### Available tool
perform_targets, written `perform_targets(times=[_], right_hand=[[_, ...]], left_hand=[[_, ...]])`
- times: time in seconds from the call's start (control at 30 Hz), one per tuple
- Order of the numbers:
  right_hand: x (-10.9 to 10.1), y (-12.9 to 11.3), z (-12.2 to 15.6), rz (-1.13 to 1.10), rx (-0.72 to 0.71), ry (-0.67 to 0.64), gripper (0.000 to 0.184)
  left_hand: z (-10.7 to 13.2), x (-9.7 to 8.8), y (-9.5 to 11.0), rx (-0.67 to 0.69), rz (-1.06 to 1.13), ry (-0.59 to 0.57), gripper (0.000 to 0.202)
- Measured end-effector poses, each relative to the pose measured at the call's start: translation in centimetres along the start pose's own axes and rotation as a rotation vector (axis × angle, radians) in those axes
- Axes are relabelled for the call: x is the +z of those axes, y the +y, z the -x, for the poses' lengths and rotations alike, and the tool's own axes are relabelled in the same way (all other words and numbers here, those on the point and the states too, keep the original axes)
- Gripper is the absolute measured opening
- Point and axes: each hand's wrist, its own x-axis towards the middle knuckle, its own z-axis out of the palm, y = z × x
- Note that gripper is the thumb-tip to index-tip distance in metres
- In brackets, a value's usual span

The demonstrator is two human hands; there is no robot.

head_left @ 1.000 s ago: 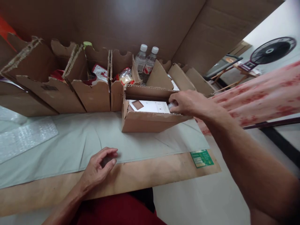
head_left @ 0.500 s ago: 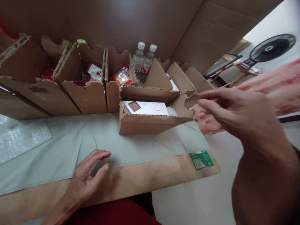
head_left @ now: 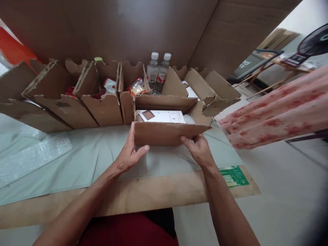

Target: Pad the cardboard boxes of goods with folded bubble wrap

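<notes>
A low cardboard box (head_left: 164,135) lies lengthwise on the cloth, in front of a row of cardboard bins. Inside it are a white carton (head_left: 166,117) with a brown square on it and some clear bubble wrap (head_left: 189,119). My left hand (head_left: 130,152) is against the box's left end, fingers stretched along it and thumb spread away from the front wall. At the lower right corner, my right hand (head_left: 199,147) grips the box, thumb on the front wall and fingertips partly hidden behind its right end.
Upright cardboard bins (head_left: 105,111) hold packaged items. Two clear bottles (head_left: 161,73) with white caps stand in one. Bubble wrap (head_left: 38,157) lies at left on the cloth, and a green packet (head_left: 234,176) at the table's right corner. A floral pink cloth (head_left: 279,112) hangs at right.
My right hand has come down and left from beside the bins to the box's right corner. My left hand has moved up and right to its left end. The view has shifted slightly.
</notes>
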Motion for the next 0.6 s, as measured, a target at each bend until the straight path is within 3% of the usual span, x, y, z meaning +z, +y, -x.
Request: perform_targets(times=[0.13,0.23,0.33,0.43,0.53,0.6], right_hand=[[1.2,-2.0,2.5,-0.047,-0.053,0.058,0.050],[3.3,-4.4,4.2,-0.050,-0.094,-0.003,0.046],[5.2,-6.3,4.7,-0.045,-0.094,-0.082,0.044],[4.2,-6.7,4.4,-0.091,-0.108,-0.047,0.045],[1.8,-6.2,4.5,-0.108,-0.139,0.105,0.046],[1.6,-6.2,5.0,-0.114,-0.153,0.166,0.045]], left_hand=[[2.8,-1.2,1.4,-0.085,0.058,0.022,0.092],[6.1,-3.9,2.1,-0.133,0.045,0.092,0.087],[7.6,-5.9,2.8,-0.152,0.089,0.198,0.084],[6.9,-5.2,4.2,-0.124,0.158,0.228,0.087],[5.7,-3.1,5.5,-0.105,0.211,0.143,0.099],[5.9,-3.0,5.8,-0.128,0.217,0.093,0.103]])
